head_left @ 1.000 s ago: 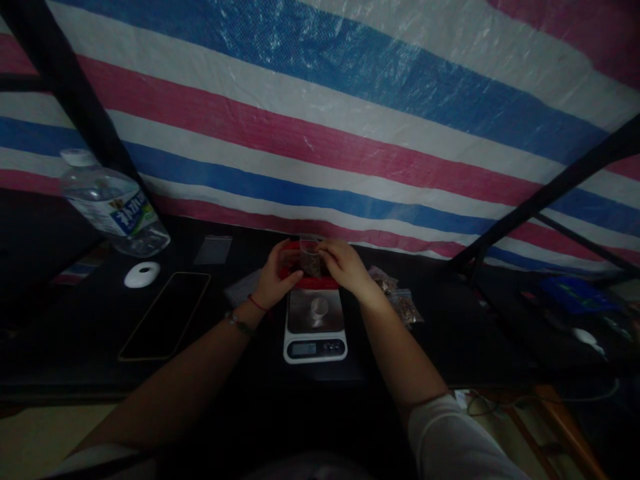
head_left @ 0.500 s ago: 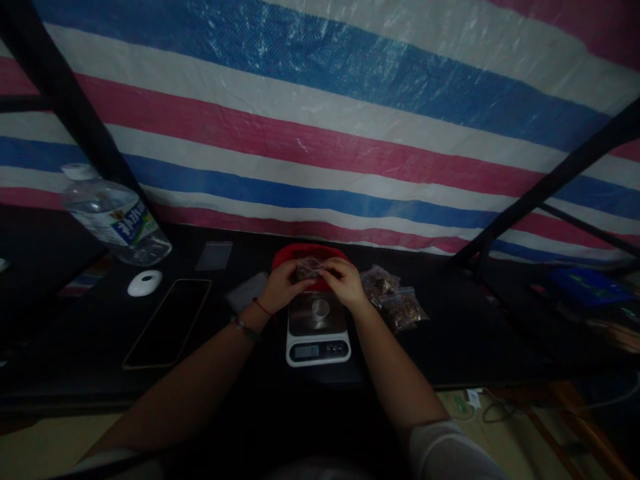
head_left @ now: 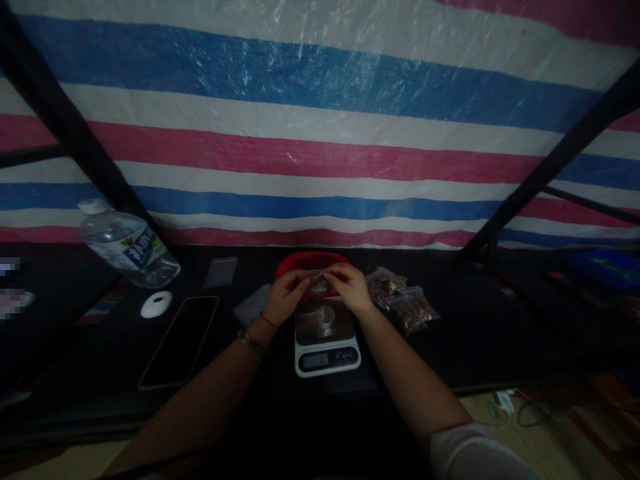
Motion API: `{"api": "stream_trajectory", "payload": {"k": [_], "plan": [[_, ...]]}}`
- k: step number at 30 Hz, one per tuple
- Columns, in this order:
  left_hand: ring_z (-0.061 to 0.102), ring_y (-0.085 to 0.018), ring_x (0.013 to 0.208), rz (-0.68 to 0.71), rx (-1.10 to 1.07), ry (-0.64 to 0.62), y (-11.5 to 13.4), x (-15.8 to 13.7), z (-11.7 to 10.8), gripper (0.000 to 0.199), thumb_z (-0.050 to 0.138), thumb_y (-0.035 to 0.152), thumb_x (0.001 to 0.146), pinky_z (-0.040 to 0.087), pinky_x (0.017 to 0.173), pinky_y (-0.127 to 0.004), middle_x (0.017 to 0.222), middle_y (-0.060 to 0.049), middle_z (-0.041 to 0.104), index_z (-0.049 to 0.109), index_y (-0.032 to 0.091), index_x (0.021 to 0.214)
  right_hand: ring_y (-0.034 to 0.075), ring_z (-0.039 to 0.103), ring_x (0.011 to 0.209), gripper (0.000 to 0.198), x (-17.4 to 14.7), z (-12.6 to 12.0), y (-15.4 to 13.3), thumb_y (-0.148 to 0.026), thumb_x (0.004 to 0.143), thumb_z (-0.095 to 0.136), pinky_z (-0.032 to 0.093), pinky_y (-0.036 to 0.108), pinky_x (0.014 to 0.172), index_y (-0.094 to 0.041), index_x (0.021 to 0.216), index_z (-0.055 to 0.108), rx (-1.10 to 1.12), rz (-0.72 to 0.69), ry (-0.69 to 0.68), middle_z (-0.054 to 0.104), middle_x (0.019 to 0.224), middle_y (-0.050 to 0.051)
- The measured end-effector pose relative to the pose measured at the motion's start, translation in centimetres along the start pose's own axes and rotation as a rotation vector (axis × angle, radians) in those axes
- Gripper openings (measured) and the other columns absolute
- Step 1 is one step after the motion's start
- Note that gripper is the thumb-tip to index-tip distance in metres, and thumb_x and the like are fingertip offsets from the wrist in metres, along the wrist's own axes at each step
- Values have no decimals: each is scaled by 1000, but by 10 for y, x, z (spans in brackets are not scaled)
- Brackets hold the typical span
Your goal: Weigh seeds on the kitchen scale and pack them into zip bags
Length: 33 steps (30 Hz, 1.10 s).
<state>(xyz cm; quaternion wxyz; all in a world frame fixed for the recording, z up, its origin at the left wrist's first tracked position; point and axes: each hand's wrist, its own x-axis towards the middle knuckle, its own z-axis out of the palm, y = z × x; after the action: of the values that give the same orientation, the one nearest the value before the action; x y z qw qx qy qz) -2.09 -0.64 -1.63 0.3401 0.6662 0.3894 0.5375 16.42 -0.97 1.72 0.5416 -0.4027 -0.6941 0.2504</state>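
Observation:
My left hand point(head_left: 286, 293) and my right hand point(head_left: 349, 285) are closed on the top edge of a small clear zip bag point(head_left: 318, 285), one at each side. Something brownish shows in the bag, but dimly. Behind it lies a red bag or bowl point(head_left: 300, 262), partly hidden by my hands. Just below my hands stands a white digital kitchen scale point(head_left: 327, 363) with a small clear cup point(head_left: 325, 317) on its metal plate. Right of my right hand lie zip bags filled with small brown-gold pieces point(head_left: 414, 310).
To the left are a phone point(head_left: 180, 343), a white computer mouse point(head_left: 157, 305), a tilted plastic bottle point(head_left: 131, 247) and flat clear bags point(head_left: 221, 272). A black frame bar point(head_left: 530, 177) slants at the right, before a striped tarp point(head_left: 320, 160).
The view has shifted, so everything sits slightly lower and further right. My fingers have moved along the zip bag's top edge; both hands still hold it.

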Motion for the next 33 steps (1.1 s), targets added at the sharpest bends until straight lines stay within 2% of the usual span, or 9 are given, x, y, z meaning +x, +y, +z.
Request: {"api": "stream_trajectory", "payload": {"k": [4, 10, 17, 22, 28, 33], "plan": [[67, -20, 83, -9, 61, 47, 2, 2, -3, 28, 61, 44, 80, 56, 79, -36, 88, -7, 72, 69, 18, 85, 18, 66, 76, 14, -2, 3, 8, -33, 79, 65, 54, 29, 71, -21, 80, 72, 39, 32, -13, 71, 82, 4], [68, -18, 74, -68, 3, 128, 4, 4, -3, 25, 65, 42, 76, 57, 72, -33, 79, -4, 72, 67, 18, 82, 17, 64, 73, 16, 0, 2, 17, -35, 77, 66, 53, 27, 66, -19, 77, 70, 42, 62, -1, 69, 79, 4], [67, -18, 72, -75, 131, 107, 7, 5, -7, 21, 63, 38, 78, 55, 71, -31, 77, -3, 72, 69, 18, 79, 16, 62, 73, 14, 1, -1, 10, -32, 79, 63, 50, 28, 70, -19, 76, 68, -6, 8, -4, 67, 77, 3], [67, -17, 70, -65, 116, 111, 11, 3, -6, 21, 61, 37, 79, 55, 67, -28, 76, -3, 72, 69, 18, 79, 16, 63, 76, 9, -1, 1, 6, -27, 78, 65, 49, 28, 72, -19, 77, 69, 8, -26, -39, 68, 79, 3], [68, -18, 80, 48, 163, 22, 10, 1, -2, 22, 60, 36, 81, 54, 76, -29, 85, -6, 73, 71, 18, 85, 16, 63, 76, 7, -1, 2, 6, -24, 78, 66, 49, 27, 72, -21, 75, 71, -24, -51, -61, 69, 77, 3], [67, -18, 80, 110, 277, 59, 13, 0, -2, 21, 57, 35, 84, 54, 79, -30, 85, -5, 73, 71, 19, 85, 17, 63, 80, 5, 0, 3, 5, -24, 78, 67, 49, 28, 75, -21, 77, 71, -46, -43, -67, 70, 81, 3]]}}
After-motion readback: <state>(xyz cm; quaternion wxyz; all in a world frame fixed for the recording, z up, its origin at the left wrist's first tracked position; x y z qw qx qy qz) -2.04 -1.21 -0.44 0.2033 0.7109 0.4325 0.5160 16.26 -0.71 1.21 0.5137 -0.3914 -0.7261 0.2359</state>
